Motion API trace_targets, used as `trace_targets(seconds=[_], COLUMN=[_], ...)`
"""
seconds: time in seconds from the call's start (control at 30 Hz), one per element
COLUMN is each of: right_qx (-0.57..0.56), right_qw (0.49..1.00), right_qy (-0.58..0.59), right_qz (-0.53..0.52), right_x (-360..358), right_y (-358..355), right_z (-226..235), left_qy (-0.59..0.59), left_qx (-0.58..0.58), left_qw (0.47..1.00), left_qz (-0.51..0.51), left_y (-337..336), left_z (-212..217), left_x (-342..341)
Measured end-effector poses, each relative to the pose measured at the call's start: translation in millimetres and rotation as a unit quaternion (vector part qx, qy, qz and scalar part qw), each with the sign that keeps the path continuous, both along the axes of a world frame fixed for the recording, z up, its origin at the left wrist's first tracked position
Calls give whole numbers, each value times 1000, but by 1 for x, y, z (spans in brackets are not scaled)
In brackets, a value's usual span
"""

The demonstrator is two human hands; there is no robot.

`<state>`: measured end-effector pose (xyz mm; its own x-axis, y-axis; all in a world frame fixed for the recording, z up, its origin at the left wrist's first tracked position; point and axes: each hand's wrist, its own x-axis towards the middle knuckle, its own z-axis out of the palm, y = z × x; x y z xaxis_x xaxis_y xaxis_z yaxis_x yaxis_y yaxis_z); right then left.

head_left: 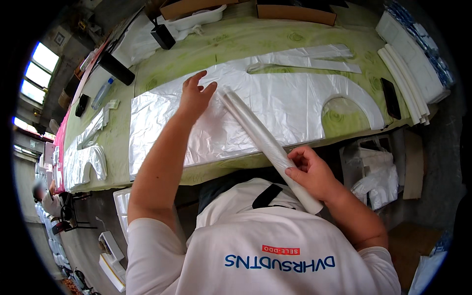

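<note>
we've got the silvery plastic sheet (pixel 290 105) laid flat on the worktop (pixel 223 43); plastic roll (pixel 260 137), not unrolled, slants over its near edge. right fingers (pixel 298 174) grip the roll; left fingers (pixel 200 75) loose, holding nothing.

White T-shirt (pixel 206 255): worn by the person, printed in 2 places toward 5 to 6 o'clock, both upside down here.
Blue lettering (pixel 280 264): 1 row of large capitals, the lower of the 2.
Red label (pixel 280 250): small bar with pale capitals, just above the blue row.
Blue-and-white packages (pixel 424 39): at 2 o'clock; any print too blurred to read.
</note>
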<state>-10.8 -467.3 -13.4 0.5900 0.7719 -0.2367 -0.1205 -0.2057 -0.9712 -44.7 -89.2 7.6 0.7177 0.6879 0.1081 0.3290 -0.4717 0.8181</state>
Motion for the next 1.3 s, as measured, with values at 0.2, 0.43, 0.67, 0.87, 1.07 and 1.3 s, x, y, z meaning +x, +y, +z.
trace_targets(seconds=[0.2, 0.43, 0.67, 0.87, 1.07, 1.3], right_qx=[3, -24, -109, -239, -375, -229], right_qw=[1000, 999, 991, 961, 923, 967], right_qy=[17, 18, 21, 6, 29, 1], right_qz=[7, 27, 73, 139, 88, -108], right_x=[2, 1, -9, -13, -39, -33], right_y=[-3, 15, 3, -105, -218, -255], right_z=[2, 12, 16, 22, 1, -17], left_qy=[300, 188, 197, 284, 295, -13], left_qx=[-139, -254, -52, 54, 105, 146], left_qw=[939, 947, 978, 957, 949, 988], left_qz=[-95, -58, -42, -11, -43, 38], left_y=[-8, 27, 47, 40, 36, 31], left_z=[53, 24, 3, 1, 5, -9], left_x=[10, 32, 43, 41, 46, 18])
